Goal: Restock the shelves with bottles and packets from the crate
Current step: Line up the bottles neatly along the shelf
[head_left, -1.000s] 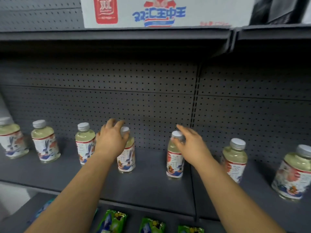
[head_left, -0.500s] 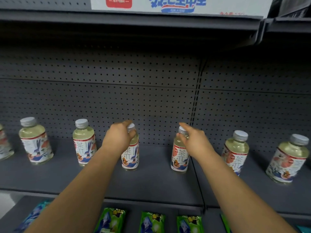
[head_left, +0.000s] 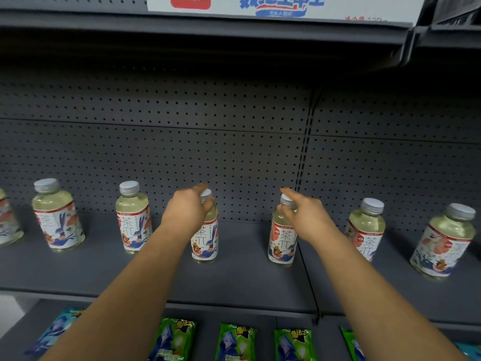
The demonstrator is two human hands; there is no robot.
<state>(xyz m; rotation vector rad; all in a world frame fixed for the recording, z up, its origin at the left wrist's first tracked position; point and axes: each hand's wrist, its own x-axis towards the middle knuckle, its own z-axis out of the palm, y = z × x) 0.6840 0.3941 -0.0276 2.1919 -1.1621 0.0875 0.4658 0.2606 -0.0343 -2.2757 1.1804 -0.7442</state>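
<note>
Dim, even light; deep shadow under the upper shelf (head_left: 208, 24); wide-angle bending at edges.

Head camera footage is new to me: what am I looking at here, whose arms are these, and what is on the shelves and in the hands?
There is no machine here. A person wears one wide-angle camera on the head, so you look forward and down along their two bare arms at a dark grey store shelf.

Upright tea bottles with grey caps stand spaced in a row on that shelf. The left hand is curled round the top of one bottle. The right hand pinches the cap of the next bottle to its right. Both bottles stand on the shelf.

On the shelf below lie green snack packets and a blue packet at the left. A white printed carton sits on the shelf above. No crate is in view.
</note>
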